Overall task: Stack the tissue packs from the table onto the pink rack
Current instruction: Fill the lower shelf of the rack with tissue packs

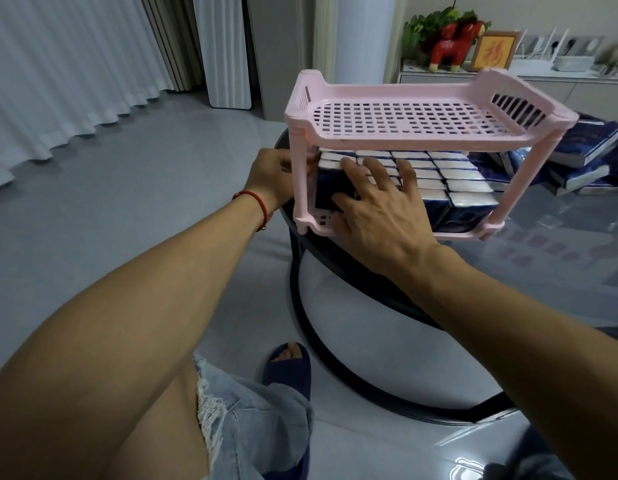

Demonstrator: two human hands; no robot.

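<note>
The pink rack (428, 116) stands on the counter (560, 244). Its lower shelf is filled with upright tissue packs (452, 181). More packs (577, 161) lie on the counter behind. The right hand (376, 209) rests spread, fingers released, on the front packs. The left hand (273, 174) grips the rack's front-left post.

left hand (271, 174) fingertips hidden behind pink rack (297, 174) post, loose tissue packs (577, 161) cut off right
</note>
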